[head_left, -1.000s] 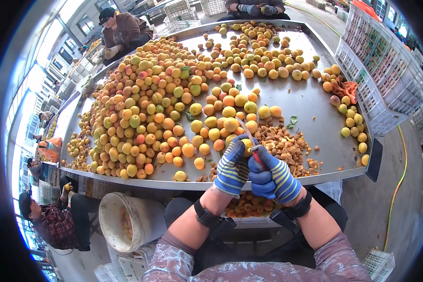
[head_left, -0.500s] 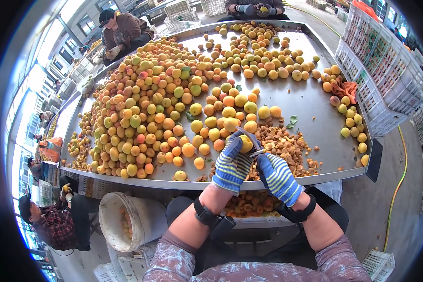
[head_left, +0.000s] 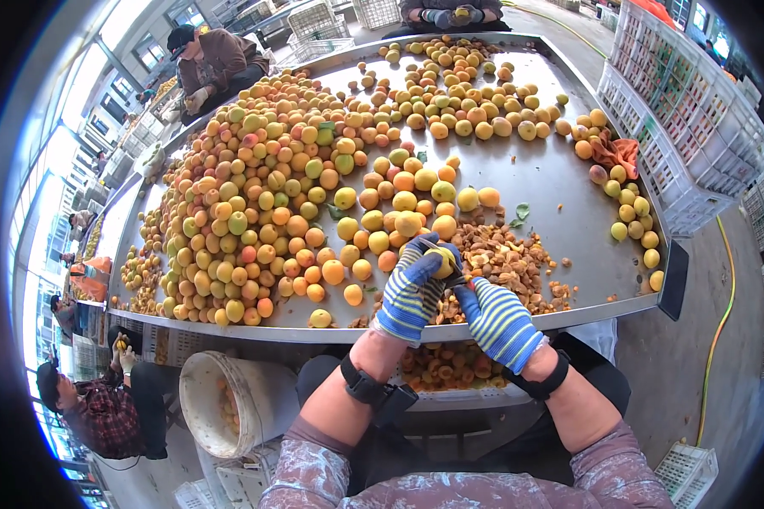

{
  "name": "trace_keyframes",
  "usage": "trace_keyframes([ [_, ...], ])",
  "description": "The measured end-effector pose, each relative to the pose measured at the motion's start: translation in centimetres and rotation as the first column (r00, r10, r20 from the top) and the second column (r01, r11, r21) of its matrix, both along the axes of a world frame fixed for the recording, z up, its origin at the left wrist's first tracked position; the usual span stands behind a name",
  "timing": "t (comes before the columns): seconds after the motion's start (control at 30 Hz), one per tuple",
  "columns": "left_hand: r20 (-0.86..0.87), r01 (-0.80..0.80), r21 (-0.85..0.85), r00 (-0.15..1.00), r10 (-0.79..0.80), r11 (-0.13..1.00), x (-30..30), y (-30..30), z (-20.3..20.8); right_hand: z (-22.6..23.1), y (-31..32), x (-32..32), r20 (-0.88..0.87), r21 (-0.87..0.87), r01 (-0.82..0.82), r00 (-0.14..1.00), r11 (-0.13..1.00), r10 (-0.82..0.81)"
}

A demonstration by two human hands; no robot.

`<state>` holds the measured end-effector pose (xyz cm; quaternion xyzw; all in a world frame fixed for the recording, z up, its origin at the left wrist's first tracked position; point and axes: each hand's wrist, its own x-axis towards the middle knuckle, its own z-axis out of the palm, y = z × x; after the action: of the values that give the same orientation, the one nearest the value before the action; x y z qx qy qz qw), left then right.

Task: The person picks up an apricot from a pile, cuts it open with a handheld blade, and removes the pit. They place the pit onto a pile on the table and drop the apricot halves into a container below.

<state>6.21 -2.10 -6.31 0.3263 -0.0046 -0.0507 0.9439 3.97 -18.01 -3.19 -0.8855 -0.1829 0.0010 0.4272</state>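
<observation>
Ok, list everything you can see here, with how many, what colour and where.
Apricots: a large heap, yellow, orange and some green, across the table's left and middle.
Pits: one brown pile, just beyond the hands.
Table: one, grey metal, filling the middle.
Orange cloth: one, at the table's right edge.
Crates: several, white plastic, stacked on the right.
Bucket: one, white, below the table's near edge, left.
Tray of halved fruit: one, under the near edge.
Hose: one, yellow, on the floor at right.
Other people: several, at the far and left sides.
Left hand: striped blue glove, holding a yellow apricot.
Right hand: striped blue glove, fingers at the same apricot.
</observation>
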Motion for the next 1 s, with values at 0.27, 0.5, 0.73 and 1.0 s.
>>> trace_keyframes([
  [0.27,-0.051,0.095,-0.152,0.993,-0.104,0.984,-0.1,-1.0,0.4,-0.1,-0.4,0.4,0.062,-0.058,0.031,0.998,0.998,-0.027],
  [0.5,-0.076,0.075,-0.077,0.994,-0.081,0.994,-0.7,-0.7,1.3,-0.2,-0.4,0.3,0.054,-0.102,-0.016,0.998,0.995,0.021],
  [0.73,0.063,0.036,0.259,0.997,-0.054,0.965,0.2,0.5,0.1,-0.6,-0.4,0.7,0.044,-0.13,-0.064,0.997,0.989,0.07],
  [1.0,-0.127,0.216,-0.243,0.959,-0.252,0.946,-1.0,0.0,0.5,-0.1,-0.4,0.6,0.077,-0.114,-0.001,0.997,0.994,0.01],
])
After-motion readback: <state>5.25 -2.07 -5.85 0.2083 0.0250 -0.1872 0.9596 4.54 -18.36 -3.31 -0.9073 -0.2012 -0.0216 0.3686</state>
